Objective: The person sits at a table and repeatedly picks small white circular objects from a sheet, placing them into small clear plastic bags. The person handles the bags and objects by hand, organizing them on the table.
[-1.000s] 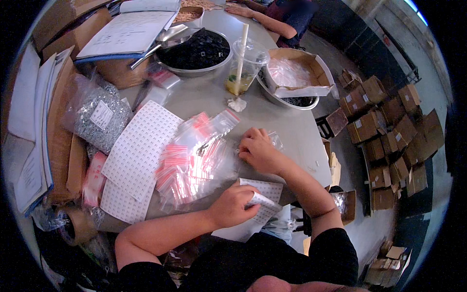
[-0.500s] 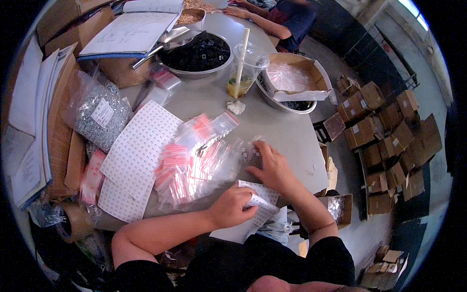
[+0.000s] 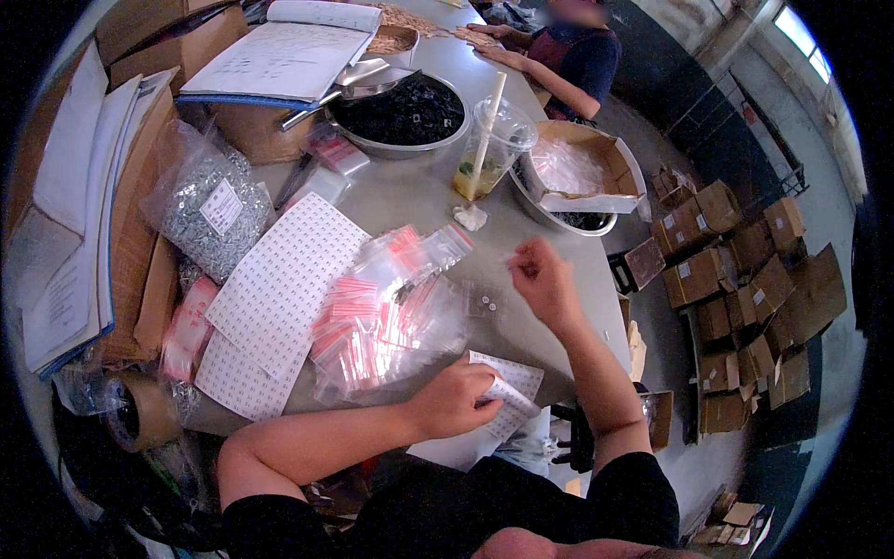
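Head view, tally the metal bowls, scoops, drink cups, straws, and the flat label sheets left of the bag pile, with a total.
Metal bowls: 2
Scoop: 1
Drink cup: 1
Straw: 1
Flat label sheets, overlapping: 2
Total: 7

Bare grey counter (image 3: 419, 191) between heap of clear, red-striped plastic zip bags (image 3: 391, 317) and round metal basin of black pieces (image 3: 400, 140): passable. Far right blocked: tall clear plastic cup with pale straw (image 3: 477, 168), then open cardboard box (image 3: 622, 163). Left: bulging clear bag of silvery hardware (image 3: 207, 219) obstructs. Near-bare strip right of right forearm (image 3: 603, 387).
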A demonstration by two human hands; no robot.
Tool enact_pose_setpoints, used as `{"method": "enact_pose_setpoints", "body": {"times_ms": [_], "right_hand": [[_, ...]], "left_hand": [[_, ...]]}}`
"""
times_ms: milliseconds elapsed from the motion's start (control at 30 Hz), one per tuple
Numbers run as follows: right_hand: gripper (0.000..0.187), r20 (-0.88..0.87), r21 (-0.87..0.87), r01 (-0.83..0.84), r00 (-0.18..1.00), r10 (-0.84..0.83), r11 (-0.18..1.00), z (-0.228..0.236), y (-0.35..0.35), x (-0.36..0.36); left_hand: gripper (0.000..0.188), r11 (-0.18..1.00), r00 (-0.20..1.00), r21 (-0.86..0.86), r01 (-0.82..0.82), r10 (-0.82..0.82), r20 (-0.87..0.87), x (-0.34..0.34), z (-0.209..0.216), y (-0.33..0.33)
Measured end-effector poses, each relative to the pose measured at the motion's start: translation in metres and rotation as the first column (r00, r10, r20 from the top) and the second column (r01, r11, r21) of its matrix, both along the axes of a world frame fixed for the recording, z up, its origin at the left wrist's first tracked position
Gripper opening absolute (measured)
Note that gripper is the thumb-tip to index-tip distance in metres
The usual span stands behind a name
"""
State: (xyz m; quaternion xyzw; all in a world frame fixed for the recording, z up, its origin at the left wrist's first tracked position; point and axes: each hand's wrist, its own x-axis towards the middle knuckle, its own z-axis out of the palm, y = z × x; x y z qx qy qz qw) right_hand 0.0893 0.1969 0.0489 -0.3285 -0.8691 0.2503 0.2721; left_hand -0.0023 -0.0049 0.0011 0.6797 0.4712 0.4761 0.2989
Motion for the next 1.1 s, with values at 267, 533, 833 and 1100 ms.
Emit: {"method": "enact_pose_setpoints", "body": {"times_ms": [267,533,833,1100], "right_hand": [[0.027,0.506,0.164,-0.387,0.823,0.260,0.907,0.010,-0.042,0.022],[0.019,0.322,0.253,-0.216,0.938,0.129,0.943,-0.009,-0.031,0.018],[0.015,-0.114,0.721,0.182,0.983,-0.145,0.668,0.062,0.143,-0.012],[0.020,0.079,0.324,-0.033,0.997,0.008,0.945,0.053,0.055,0.010]], "left_hand": [[0.018,0.997,0.997,0.064,-0.033,0.028,0.075,0.004,0.002,0.000],[0.017,0.996,0.996,0.071,-0.051,0.046,0.073,0.002,0.004,-0.002],[0.019,0.997,0.996,0.059,-0.043,0.039,0.075,0.002,-0.002,0.001],[0.016,0.991,0.985,-0.041,-0.124,0.128,0.118,0.000,0.008,0.001]]}}
